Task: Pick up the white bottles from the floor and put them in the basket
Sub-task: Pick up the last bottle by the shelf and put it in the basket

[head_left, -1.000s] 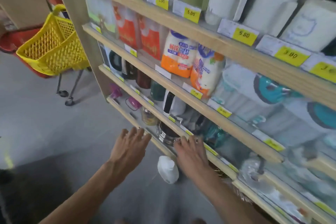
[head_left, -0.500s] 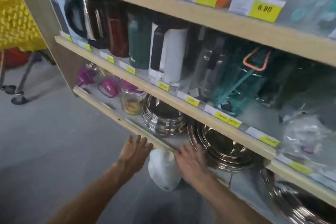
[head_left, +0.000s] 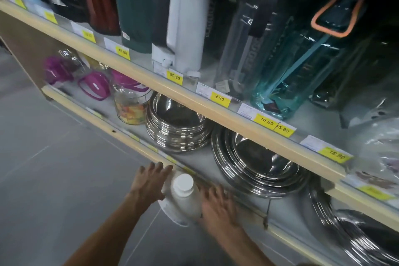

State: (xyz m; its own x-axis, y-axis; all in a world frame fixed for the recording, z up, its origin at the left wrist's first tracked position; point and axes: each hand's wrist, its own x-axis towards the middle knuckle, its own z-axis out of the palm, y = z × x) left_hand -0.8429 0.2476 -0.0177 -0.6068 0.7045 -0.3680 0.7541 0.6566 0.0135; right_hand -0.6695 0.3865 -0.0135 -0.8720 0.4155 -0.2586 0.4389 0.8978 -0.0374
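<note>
White bottle [head_left: 185,198] sits at lower centre of the frame, cap [head_left: 183,182] pointing up and away, in front of the lowest shelf edge [head_left: 129,138] and over the grey floor [head_left: 54,179]. Whether the bottle rests on the floor or is lifted clear cannot be told. A second white rounded form with small print shows at the bottle's lower left, touching it; whether it is another bottle cannot be told. The left hand [head_left: 149,183] lies against the left side of the bottle, fingers straight and close together, tips reaching the shelf edge. The right hand [head_left: 217,205] lies against the right side, fingers spread and nearly straight. Neither hand wraps its fingers round the bottle: it is flanked by the two flat hands, one on each side. Both forearms enter from the bottom edge of the frame. On the lowest shelf, just beyond the hands, stands a stack of steel bowls [head_left: 177,129]. A stack of steel plates [head_left: 254,164] lies to its right, and a glass jar [head_left: 129,108] touches its left side. Pink lids [head_left: 92,89] lie further left. On the shelf above, a white jug [head_left: 187,19] stands at upper centre, with a teal flask [head_left: 287,75] to its right. Yellow price tags [head_left: 219,98] run along that shelf's front edge.
</note>
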